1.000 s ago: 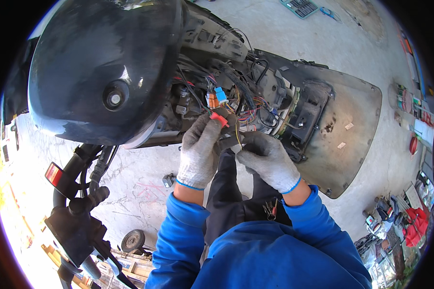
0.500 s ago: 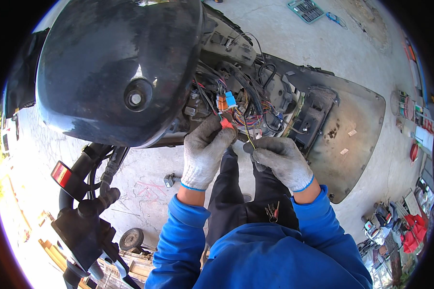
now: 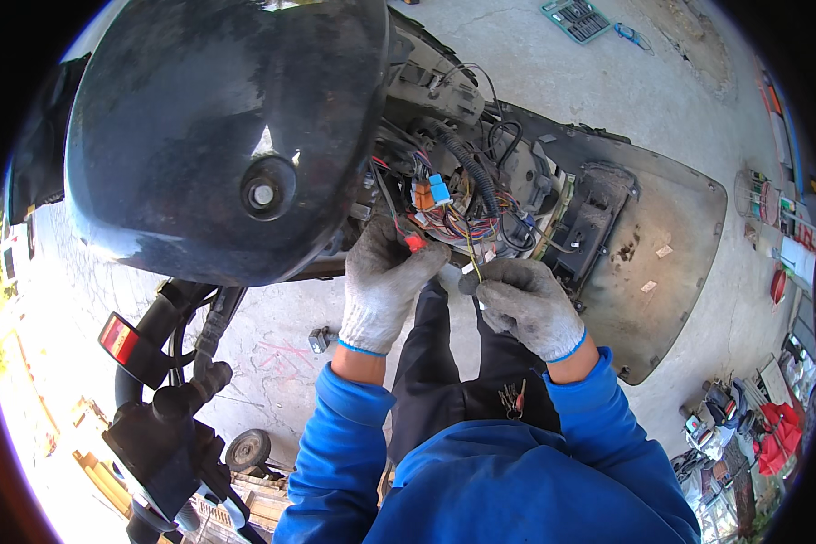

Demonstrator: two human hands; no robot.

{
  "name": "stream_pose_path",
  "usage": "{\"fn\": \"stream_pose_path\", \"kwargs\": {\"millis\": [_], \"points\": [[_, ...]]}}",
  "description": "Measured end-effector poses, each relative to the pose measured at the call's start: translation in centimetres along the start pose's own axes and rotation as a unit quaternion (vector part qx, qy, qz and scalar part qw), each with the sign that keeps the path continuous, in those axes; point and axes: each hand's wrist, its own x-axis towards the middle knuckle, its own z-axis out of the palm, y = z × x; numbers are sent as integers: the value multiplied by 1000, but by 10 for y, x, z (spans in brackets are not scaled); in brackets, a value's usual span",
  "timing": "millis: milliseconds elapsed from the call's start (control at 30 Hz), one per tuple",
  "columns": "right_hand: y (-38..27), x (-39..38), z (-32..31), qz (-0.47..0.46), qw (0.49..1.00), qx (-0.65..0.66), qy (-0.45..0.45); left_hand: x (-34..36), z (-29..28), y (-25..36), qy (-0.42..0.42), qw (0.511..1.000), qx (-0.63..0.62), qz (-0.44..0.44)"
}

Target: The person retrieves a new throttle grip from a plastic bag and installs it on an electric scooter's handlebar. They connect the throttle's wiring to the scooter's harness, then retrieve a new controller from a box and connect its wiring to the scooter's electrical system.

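My left hand (image 3: 385,272), in a white-grey knitted glove, pinches a small red connector (image 3: 415,243) with wires running up from it. To its right my right hand (image 3: 528,304), gloved alike, has thumb and fingertips closed on a thin yellow-green wire (image 3: 470,238). That wire rises toward a bundle of coloured wires (image 3: 467,222) in the opened vehicle body. Just above my left hand sit an orange connector (image 3: 422,194) and a light blue connector (image 3: 439,189). The wire's lower end is partly hidden by my right fingers.
A large glossy black body panel (image 3: 227,127) fills the upper left. Below it stands a handlebar (image 3: 168,412) with a red reflector (image 3: 120,337). A broad flat panel (image 3: 680,245) extends at right. A green tool case (image 3: 576,20) and a small wheel (image 3: 247,450) lie on the floor.
The red connector has turned and moved slightly down and left in my left fingers. My right hand stays almost in place on the wire. The black panel and handlebar have shifted slightly right.
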Motion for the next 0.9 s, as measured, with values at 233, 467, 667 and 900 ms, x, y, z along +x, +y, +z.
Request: {"fn": "stream_pose_path", "kwargs": {"millis": [233, 467, 667, 900], "points": [[3, 0, 3, 10, 1000, 30, 1, -1, 0, 8, -13, 997, 74, -8], [4, 1, 3, 17, 997, 73, -20, -4, -1, 5, 5, 998, 61, -9], [8, 3, 6, -1, 995, 98, -29, -6, -3, 5, 8, 998, 67, -7], [9, 4, 7, -41, 987, 134, -74, -5, -13, -7, 6, 999, 41, -4]]}}
